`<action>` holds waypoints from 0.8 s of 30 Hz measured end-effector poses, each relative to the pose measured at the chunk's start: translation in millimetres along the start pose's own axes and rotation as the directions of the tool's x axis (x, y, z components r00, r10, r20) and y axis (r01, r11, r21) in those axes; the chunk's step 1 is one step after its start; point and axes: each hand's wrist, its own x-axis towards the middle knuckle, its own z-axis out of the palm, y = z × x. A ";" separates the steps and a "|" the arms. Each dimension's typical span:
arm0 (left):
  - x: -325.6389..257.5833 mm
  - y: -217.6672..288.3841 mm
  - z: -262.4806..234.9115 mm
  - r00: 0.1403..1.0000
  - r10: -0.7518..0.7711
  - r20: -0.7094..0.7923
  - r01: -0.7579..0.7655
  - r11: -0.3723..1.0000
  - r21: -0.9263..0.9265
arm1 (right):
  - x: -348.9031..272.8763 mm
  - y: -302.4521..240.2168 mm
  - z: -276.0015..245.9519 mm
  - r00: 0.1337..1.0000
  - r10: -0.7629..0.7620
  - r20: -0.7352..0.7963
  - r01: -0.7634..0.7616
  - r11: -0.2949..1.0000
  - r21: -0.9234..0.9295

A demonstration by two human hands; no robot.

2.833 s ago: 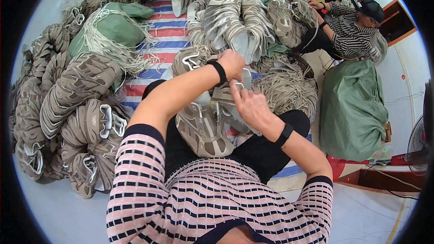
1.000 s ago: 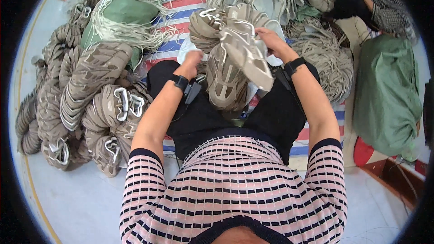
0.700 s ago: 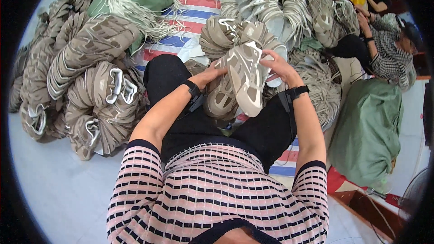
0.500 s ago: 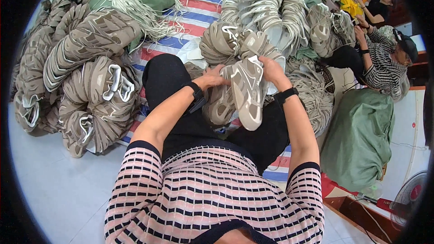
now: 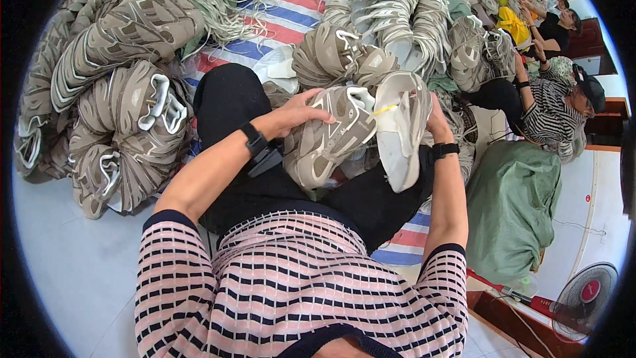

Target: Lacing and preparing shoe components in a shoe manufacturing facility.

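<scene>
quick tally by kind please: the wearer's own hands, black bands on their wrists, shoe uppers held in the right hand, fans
Hands: 2 (left hand, right hand)
Black wristbands: 2
Shoe upper in the right hand: 1
Fan: 1
Total: 6

Arms forward, left hand with thumb extended, right hand well apart (fingertips hidden).

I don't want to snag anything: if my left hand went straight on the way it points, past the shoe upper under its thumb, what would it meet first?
Your left hand would likely meet the pale-bottomed upper in your right hand first, though depth is unclear.
</scene>
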 end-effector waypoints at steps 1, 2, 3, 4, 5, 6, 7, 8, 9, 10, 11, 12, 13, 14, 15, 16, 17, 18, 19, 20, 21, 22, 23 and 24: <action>-3.8 0.2 1.7 1.000 -0.007 0.010 0.007 1.000 0.001 | -4.2 -8.7 -1.4 0.998 0.058 -0.006 -0.058 0.998 -0.002; -8.9 0.3 2.5 1.000 0.005 0.006 -0.005 1.000 0.001 | 1.6 -3.0 -6.7 0.991 0.127 0.032 -0.128 0.991 0.033; -15.8 3.4 4.8 1.000 0.017 -0.003 -0.017 1.000 0.000 | 3.3 -0.7 -8.7 0.991 0.134 0.030 -0.135 0.990 0.034; -23.8 8.9 7.8 1.000 0.001 0.001 -0.001 1.000 0.004 | 4.1 1.6 -10.2 0.998 0.059 0.036 -0.058 0.998 -0.039; -26.2 5.9 8.1 1.000 -0.004 0.006 0.004 1.000 0.003 | 3.2 4.2 -11.2 0.999 -0.015 0.049 0.021 0.994 -0.111; -29.6 4.4 6.4 1.000 0.001 -0.019 0.000 1.000 0.009 | 3.3 2.5 -6.9 0.991 -0.128 0.042 0.133 0.981 -0.139; -32.8 2.7 5.8 0.999 0.006 -0.043 -0.005 1.000 0.016 | 4.4 5.9 -6.5 0.991 -0.128 0.042 0.133 0.981 -0.139; -35.5 -0.9 6.8 0.998 0.015 -0.058 -0.010 0.996 0.085 | 5.9 10.4 -5.6 0.995 -0.072 0.067 0.080 0.988 -0.129; -34.3 -3.7 6.8 0.998 0.018 -0.061 -0.012 0.996 0.088 | 9.1 6.5 -2.0 0.995 -0.020 0.095 0.031 0.992 -0.119; -30.7 -7.3 8.2 0.998 0.037 -0.059 -0.029 0.991 0.131 | 9.9 3.6 4.6 0.984 -0.166 0.062 0.175 0.963 -0.205; -25.3 -11.1 10.2 0.997 0.056 -0.055 -0.045 0.984 0.173 | 14.5 0.2 10.2 0.984 -0.169 0.059 0.178 0.963 -0.205; -15.6 -15.6 10.3 0.999 0.034 -0.016 -0.030 0.982 0.187 | 19.9 -6.5 17.9 0.973 -0.213 0.091 0.229 0.834 -0.501; -7.3 -23.3 9.0 0.999 0.027 -0.023 -0.022 0.982 0.187 | 21.0 -20.8 33.1 0.961 -0.237 0.140 0.261 0.622 -0.738; 2.2 -29.8 6.8 0.996 -0.040 -0.078 0.047 0.995 0.087 | 24.4 -34.8 52.6 0.950 -0.238 0.200 0.299 0.518 -0.802; 13.1 -37.6 3.7 0.988 -0.107 -0.116 0.106 0.994 -0.016 | 27.9 -51.4 69.6 0.967 -0.102 0.234 0.255 0.405 -0.878; 23.4 -38.6 4.8 0.986 -0.117 -0.119 0.114 0.993 -0.030 | 30.8 -43.1 78.7 0.973 -0.133 0.186 0.224 0.390 -0.893; 29.4 -41.5 5.9 0.987 -0.118 -0.108 0.117 0.993 -0.012 | 33.3 -35.1 82.5 0.976 -0.165 0.140 0.193 0.377 -0.906; 27.7 -38.3 11.2 0.979 -0.151 -0.134 0.151 0.988 -0.012 | 35.7 -33.0 79.9 0.979 -0.159 0.128 0.180 0.379 -0.908; 26.6 -34.2 16.3 0.969 -0.186 -0.161 0.186 0.982 -0.011 | 38.2 -30.8 77.2 0.992 -0.089 0.089 0.118 0.405 -0.907; 28.5 -28.1 21.0 0.962 -0.207 -0.176 0.216 0.976 0.034 | 40.1 -28.2 74.9 0.999 -0.017 0.051 0.053 0.428 -0.902; 20.7 -25.9 19.0 0.962 -0.213 -0.171 0.224 0.973 0.047 | 42.4 -26.5 74.6 0.999 -0.013 0.038 0.039 0.437 -0.899; 7.3 -27.0 15.6 0.977 0.127 -0.174 0.006 0.790 0.613 | 43.4 -27.1 74.6 0.999 -0.001 0.044 0.040 0.447 -0.894; -1.5 -27.7 15.7 0.914 0.405 0.031 -0.154 0.277 0.948 | 45.1 -27.1 75.4 0.999 0.013 0.049 0.037 0.459 -0.887; -12.0 -6.2 32.2 0.875 0.477 0.083 -0.058 -0.066 0.996 | 47.4 -29.6 79.9 0.997 0.057 0.060 0.028 0.449 -0.893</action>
